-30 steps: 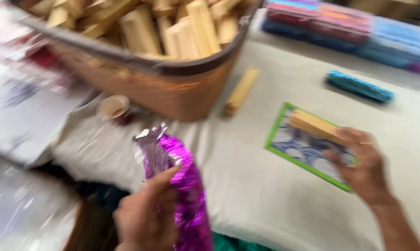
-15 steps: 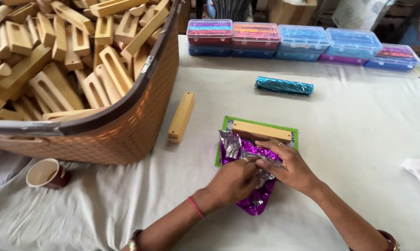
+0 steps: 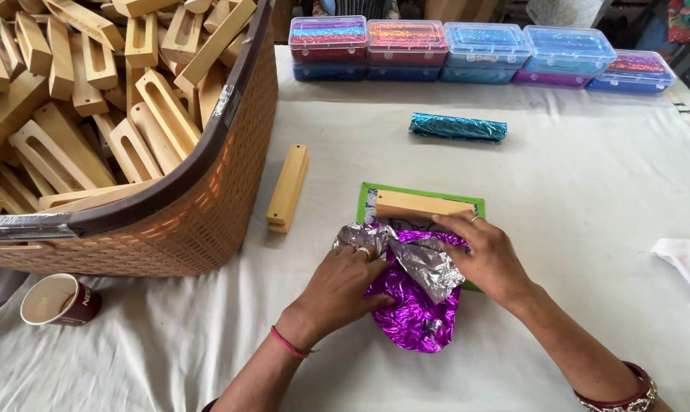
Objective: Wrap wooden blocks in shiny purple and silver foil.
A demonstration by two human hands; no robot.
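Left hand (image 3: 343, 284) flat on purple foil sheet (image 3: 415, 305), fingers spread, pinching the silver-backed folded edge. Right hand (image 3: 488, 258) pressed on foil's right side, fingers loosely curled over it, just below wooden block (image 3: 421, 205). Foil lying on white tablecloth (image 3: 589, 214), overlapping green card (image 3: 368, 200) under the block. Second wooden block (image 3: 288, 188) beside wicker basket (image 3: 230, 191). Blue foil-wrapped roll (image 3: 458, 127) well apart, near plastic boxes (image 3: 482, 47).

It looked like a small craft workshop: a cloth-covered bench (image 3: 589, 198) carried a big woven basket (image 3: 207, 221) heaped with slotted wooden blocks (image 3: 93, 114), and a row of clear plastic boxes (image 3: 482, 49) held coloured foil.
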